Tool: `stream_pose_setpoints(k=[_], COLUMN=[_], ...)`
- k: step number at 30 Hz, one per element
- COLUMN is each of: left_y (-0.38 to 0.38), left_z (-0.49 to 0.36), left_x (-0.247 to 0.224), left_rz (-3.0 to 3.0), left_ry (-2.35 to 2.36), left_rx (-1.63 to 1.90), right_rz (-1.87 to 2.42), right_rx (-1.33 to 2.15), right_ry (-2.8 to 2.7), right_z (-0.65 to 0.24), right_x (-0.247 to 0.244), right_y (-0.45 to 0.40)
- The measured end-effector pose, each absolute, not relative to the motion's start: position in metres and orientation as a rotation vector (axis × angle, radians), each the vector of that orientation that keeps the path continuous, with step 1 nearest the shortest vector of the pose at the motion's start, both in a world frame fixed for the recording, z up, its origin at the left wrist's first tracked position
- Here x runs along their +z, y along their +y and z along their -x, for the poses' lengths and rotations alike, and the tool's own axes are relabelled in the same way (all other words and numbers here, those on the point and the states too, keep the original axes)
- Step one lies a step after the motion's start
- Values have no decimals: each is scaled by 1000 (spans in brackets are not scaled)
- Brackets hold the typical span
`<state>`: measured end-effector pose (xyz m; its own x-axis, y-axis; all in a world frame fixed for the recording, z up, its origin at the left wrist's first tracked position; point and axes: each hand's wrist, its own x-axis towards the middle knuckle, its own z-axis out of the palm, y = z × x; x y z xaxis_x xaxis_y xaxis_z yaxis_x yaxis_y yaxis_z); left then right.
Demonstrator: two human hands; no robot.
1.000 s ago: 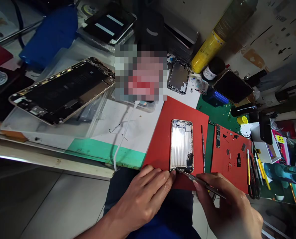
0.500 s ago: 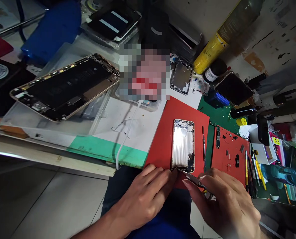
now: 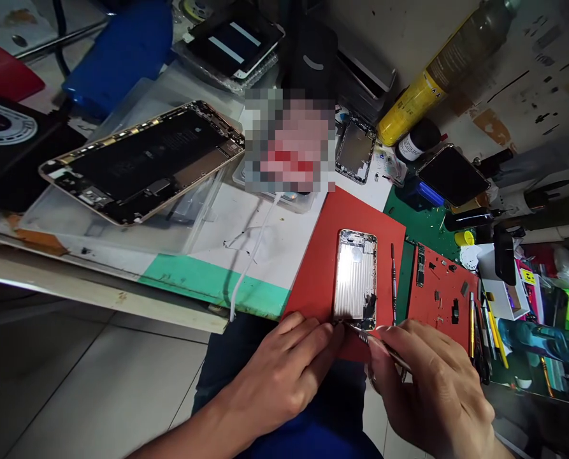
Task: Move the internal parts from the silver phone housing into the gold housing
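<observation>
A bare phone housing [image 3: 355, 277], with a shiny ribbed metal inside and dark flex parts at its lower right, lies on a red mat [image 3: 308, 274]. My left hand [image 3: 294, 363] is closed at the housing's lower left corner, fingertips pressed together against its edge; the thumb is hidden. In my right hand [image 3: 422, 376] is a slim metal tool [image 3: 363, 335] with a ribbed grip, pinched between thumb and index finger. Its thin tip meets the housing's lower edge beside my left fingertips. Another slim metal tool [image 3: 394, 280] lies just right of the housing.
Small parts lie on a second red mat [image 3: 437, 331] at right, beside several pens and hand tools. An opened phone [image 3: 141, 166] rests on a clear plastic box at left. A white cable [image 3: 246, 271] hangs over the table edge. A yellow spray can [image 3: 408, 105] stands behind.
The view has shifted slightly, so the scene sits a little further right. My right thumb and fingers have closed up further along the tool; its tip stays at the housing's lower edge.
</observation>
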<state>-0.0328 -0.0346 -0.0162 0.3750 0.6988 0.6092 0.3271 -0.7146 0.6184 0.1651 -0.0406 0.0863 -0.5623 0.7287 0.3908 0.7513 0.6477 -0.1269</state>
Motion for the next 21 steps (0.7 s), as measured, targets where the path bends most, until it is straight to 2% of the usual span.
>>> stream_pose_setpoints(k=[16, 21], left_y=[-37, -42], left_z=[29, 34], left_x=[-21, -29], left_rz=[-2309, -2301], left_ry=[911, 882], left_rx=[1305, 1184], right_rz=[1151, 1664], right_rx=[86, 176], right_ry=[-2412, -1901], right_z=[-166, -184], right_x=[82, 95], right_y=[-42, -69])
